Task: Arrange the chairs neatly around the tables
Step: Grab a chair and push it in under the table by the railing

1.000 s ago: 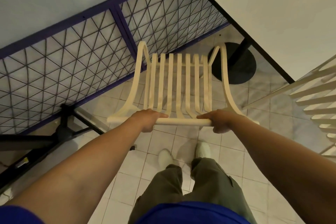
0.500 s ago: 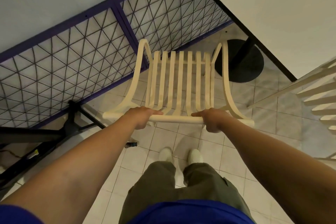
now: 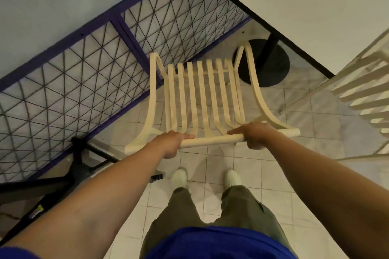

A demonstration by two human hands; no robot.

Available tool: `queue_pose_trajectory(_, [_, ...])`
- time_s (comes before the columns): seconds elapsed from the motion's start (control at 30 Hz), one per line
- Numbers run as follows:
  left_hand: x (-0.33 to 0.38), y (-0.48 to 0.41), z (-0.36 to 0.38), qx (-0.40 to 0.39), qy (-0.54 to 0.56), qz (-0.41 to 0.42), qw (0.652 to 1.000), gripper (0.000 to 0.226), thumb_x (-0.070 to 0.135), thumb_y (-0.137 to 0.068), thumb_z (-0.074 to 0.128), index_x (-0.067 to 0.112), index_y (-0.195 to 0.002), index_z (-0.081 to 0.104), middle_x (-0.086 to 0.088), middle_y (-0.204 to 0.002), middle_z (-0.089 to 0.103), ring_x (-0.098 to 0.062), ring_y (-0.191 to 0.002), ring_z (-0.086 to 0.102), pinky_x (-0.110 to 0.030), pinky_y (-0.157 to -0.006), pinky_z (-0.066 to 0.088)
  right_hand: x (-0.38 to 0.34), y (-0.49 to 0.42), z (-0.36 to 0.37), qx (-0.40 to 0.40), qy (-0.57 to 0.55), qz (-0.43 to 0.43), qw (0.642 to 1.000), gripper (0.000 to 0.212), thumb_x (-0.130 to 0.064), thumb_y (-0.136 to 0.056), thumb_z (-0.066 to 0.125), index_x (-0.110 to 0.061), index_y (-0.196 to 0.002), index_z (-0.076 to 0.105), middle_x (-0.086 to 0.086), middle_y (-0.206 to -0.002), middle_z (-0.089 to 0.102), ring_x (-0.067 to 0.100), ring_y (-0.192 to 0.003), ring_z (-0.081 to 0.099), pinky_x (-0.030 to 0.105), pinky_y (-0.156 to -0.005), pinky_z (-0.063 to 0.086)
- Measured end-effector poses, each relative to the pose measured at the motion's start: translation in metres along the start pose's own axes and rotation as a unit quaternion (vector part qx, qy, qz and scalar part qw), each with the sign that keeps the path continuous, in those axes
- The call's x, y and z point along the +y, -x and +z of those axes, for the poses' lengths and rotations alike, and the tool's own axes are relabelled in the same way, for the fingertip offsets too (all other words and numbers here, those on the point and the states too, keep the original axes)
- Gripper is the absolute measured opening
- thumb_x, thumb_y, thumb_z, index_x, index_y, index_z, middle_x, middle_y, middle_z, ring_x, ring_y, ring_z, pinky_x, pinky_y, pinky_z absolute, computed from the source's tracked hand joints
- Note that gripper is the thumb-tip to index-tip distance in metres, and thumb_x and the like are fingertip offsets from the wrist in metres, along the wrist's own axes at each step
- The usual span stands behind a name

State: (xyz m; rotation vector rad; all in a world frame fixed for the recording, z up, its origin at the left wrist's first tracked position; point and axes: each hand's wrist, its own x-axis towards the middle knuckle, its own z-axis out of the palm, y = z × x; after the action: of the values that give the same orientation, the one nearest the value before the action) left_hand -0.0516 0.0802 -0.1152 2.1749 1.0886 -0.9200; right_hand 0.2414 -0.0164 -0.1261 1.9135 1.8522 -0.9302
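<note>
A cream slatted plastic chair (image 3: 202, 94) stands in front of me, seen from above and behind its backrest. My left hand (image 3: 171, 143) grips the top rail of the backrest left of centre. My right hand (image 3: 255, 134) grips the same rail right of centre, fingers curled under it. The chair's front points toward the white table (image 3: 315, 6) at the upper right, whose black pedestal base (image 3: 271, 63) sits just beyond the chair's right arm.
A purple-framed wire mesh fence (image 3: 94, 65) runs diagonally along the left, close to the chair's left arm. A black stand (image 3: 77, 166) sits on the tiled floor at lower left. A second cream slatted chair (image 3: 366, 94) stands at the right edge.
The chair and both hands have shifted toward the table; the pedestal base now lies closer to the chair's right arm. My feet have moved apart.
</note>
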Motion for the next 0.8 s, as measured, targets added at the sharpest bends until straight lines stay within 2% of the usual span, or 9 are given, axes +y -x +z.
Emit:
queue_pose_trajectory(0.07, [-0.001, 0.0, 0.0, -0.002, -0.003, 0.005, 1.0, 0.097, -0.006, -0.088, 0.052, 0.062, -0.147, 0.016, 0.006, -0.096, 0.041, -0.014, -0.071, 0.047, -0.029, -0.052, 0.035, -0.004, 0.001, -0.001, -0.002, 0.01, 0.016, 1.0, 0.078, -0.011, -0.083, 0.065, -0.062, -0.135, 0.035, -0.01, -0.106, 0.055, 0.012, -0.083, 0.052, 0.033, -0.074, 0.042])
queue_pose_trajectory(0.17, [-0.006, 0.001, -0.001, -0.005, -0.012, 0.015, 1.0, 0.095, -0.005, -0.089, 0.051, 0.061, -0.148, 0.017, 0.002, -0.103, 0.042, -0.016, -0.071, 0.048, -0.032, -0.056, 0.039, -0.013, 0.004, 0.001, -0.012, 0.019, 0.035, 0.999, 0.08, -0.011, -0.083, 0.063, -0.066, -0.133, 0.033, -0.009, -0.108, 0.053, 0.018, -0.094, 0.056, 0.045, -0.087, 0.047])
queue_pose_trajectory(0.2, [-0.008, 0.002, -0.002, -0.004, -0.013, 0.016, 1.0, 0.094, -0.005, -0.09, 0.051, 0.061, -0.148, 0.018, 0.002, -0.102, 0.043, -0.015, -0.071, 0.047, -0.032, -0.056, 0.038, -0.015, 0.005, 0.002, -0.012, 0.015, 0.041, 0.999, 0.08, -0.011, -0.083, 0.063, -0.065, -0.133, 0.033, -0.008, -0.109, 0.054, 0.018, -0.092, 0.055, 0.044, -0.087, 0.047])
queue_pose_trajectory(0.33, [-0.016, 0.003, -0.008, 0.001, -0.031, 0.032, 0.999, 0.092, -0.004, -0.091, 0.047, 0.063, -0.146, 0.018, 0.007, -0.093, 0.039, -0.013, -0.071, 0.047, -0.031, -0.053, 0.035, -0.024, 0.01, 0.005, -0.016, 0.001, 0.058, 0.998, 0.079, -0.011, -0.084, 0.062, -0.064, -0.136, 0.033, -0.008, -0.103, 0.052, 0.011, -0.078, 0.052, 0.032, -0.072, 0.046])
queue_pose_trajectory(0.47, [-0.018, 0.001, -0.016, 0.0, -0.056, 0.047, 0.997, 0.094, -0.006, -0.09, 0.046, 0.064, -0.146, 0.019, 0.005, -0.097, 0.043, -0.016, -0.072, 0.05, -0.033, -0.057, 0.041, -0.033, 0.02, 0.009, -0.018, -0.018, 0.079, 0.997, 0.081, -0.009, -0.085, 0.061, -0.061, -0.139, 0.03, -0.01, -0.093, 0.046, 0.007, -0.067, 0.047, 0.025, -0.058, 0.037])
queue_pose_trajectory(0.57, [-0.02, -0.001, -0.023, -0.003, -0.077, 0.06, 0.995, 0.095, -0.007, -0.089, 0.049, 0.065, -0.145, 0.02, 0.002, -0.107, 0.048, -0.015, -0.072, 0.05, -0.033, -0.058, 0.044, -0.039, 0.027, 0.014, -0.011, -0.032, 0.076, 0.997, 0.08, -0.008, -0.086, 0.059, -0.058, -0.14, 0.031, -0.008, -0.096, 0.049, 0.01, -0.073, 0.05, 0.029, -0.067, 0.044])
queue_pose_trajectory(0.7, [-0.023, -0.003, -0.033, -0.012, -0.1, 0.075, 0.992, 0.094, -0.005, -0.09, 0.051, 0.065, -0.145, 0.02, 0.002, -0.106, 0.049, -0.016, -0.074, 0.054, -0.034, -0.061, 0.048, -0.047, 0.032, 0.02, -0.01, -0.041, 0.09, 0.995, 0.08, -0.007, -0.087, 0.058, -0.054, -0.144, 0.028, -0.002, -0.113, 0.057, 0.015, -0.085, 0.054, 0.035, -0.079, 0.052])
queue_pose_trajectory(0.8, [-0.024, -0.004, -0.04, -0.015, -0.115, 0.089, 0.989, 0.091, -0.004, -0.092, 0.047, 0.065, -0.145, 0.02, 0.003, -0.1, 0.048, -0.016, -0.073, 0.054, -0.03, -0.054, 0.038, -0.051, 0.034, 0.025, -0.009, -0.056, 0.098, 0.994, 0.079, -0.008, -0.087, 0.057, -0.052, -0.146, 0.027, -0.002, -0.114, 0.057, 0.017, -0.088, 0.055, 0.037, -0.082, 0.053])
